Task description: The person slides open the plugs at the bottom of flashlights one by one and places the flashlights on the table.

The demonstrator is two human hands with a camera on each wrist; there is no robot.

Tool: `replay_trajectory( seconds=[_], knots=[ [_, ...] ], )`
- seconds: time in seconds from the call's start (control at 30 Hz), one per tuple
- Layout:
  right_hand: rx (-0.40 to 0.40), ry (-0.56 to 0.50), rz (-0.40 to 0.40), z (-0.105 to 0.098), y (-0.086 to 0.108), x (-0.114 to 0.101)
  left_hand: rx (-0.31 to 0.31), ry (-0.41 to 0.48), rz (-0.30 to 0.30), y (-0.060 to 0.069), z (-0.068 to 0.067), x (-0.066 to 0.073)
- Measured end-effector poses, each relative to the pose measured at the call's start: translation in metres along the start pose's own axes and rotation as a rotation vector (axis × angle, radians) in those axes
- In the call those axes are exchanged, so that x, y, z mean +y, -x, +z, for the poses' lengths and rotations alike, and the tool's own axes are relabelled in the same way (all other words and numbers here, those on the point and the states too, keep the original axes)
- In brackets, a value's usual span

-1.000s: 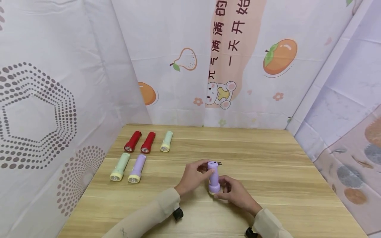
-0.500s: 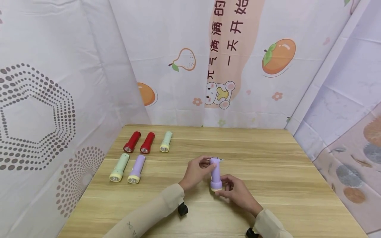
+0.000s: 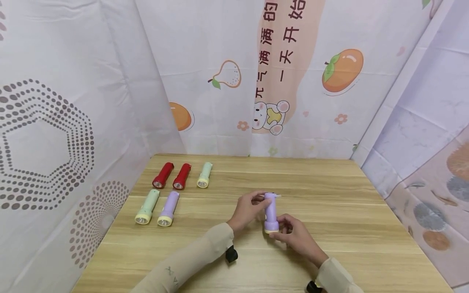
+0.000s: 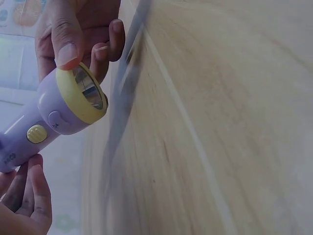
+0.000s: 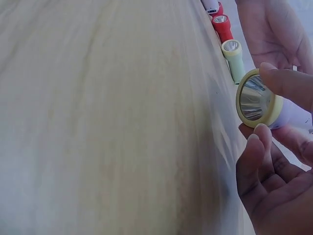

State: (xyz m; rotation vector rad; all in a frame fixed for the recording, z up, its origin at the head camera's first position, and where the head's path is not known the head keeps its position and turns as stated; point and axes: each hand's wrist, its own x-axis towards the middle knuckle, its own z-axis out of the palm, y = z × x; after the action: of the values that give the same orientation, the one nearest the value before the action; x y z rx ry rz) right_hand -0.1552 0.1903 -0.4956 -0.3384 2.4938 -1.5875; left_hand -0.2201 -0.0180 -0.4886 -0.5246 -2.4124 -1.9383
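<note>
Left hand (image 3: 248, 209) pinches the tail end of a purple flashlight (image 3: 271, 215); right hand (image 3: 297, 237) has its yellow lens rim (image 4: 73, 99) between thumb and fingers. Flashlight sits between the hands, looks off the table (image 3: 264, 268). Thin piece (image 3: 277, 195) juts from the tail, away from the left fingers; too small to identify. Well left of the left hand: another purple flashlight (image 3: 169, 206), two green ones (image 3: 148, 206), two red ones (image 3: 182, 176). My read: step in hand is two-handed work on the tail. Next move likely calls for steady right grip, left fingers fine-positioning.
</note>
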Motion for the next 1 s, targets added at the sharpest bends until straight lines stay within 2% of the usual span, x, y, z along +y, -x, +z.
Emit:
replay_trajectory(
  seconds=[0.23,0.47,1.0],
  knots=[
    [0.023,-0.043,0.052,-0.007,0.002,0.004,-0.029,0.036,0.000,-0.005,0.009,0.005],
    [0.026,-0.039,0.060,-0.015,0.001,0.007,-0.045,-0.001,-0.019,-0.013,0.017,0.005],
    [0.045,-0.066,0.132,-0.035,0.004,0.013,-0.066,0.022,-0.054,-0.031,0.043,0.006]
  ],
)
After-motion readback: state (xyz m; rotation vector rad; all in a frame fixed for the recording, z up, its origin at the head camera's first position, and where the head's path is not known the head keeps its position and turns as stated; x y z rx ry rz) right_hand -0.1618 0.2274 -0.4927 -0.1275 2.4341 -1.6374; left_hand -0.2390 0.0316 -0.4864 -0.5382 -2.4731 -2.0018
